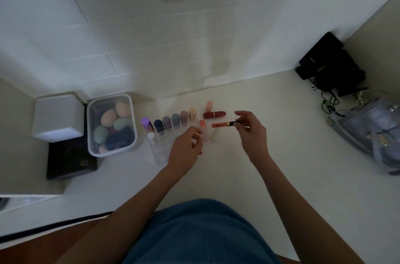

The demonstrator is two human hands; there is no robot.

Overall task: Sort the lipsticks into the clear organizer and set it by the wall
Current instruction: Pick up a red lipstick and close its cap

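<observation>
We have a row of capped lipsticks (173, 122) standing in the clear plastic organizer (159, 151) at mid-frame, our right hand (252, 134) pinches a slim coral lip-gloss tube (223, 124), our left hand (187, 148) curls loosely beside the organizer, gripping nothing we can see, and a dark red lipstick (214, 114) and a pale pink tube (209, 106) remain outside, so wall placement is pending.

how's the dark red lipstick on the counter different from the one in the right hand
The dark red lipstick lies loose on the counter; the coral tube is held off it by the right hand. The dark red lipstick is short and thick; the coral tube is slimmer, with a black cap. Both lie roughly horizontal.
</observation>
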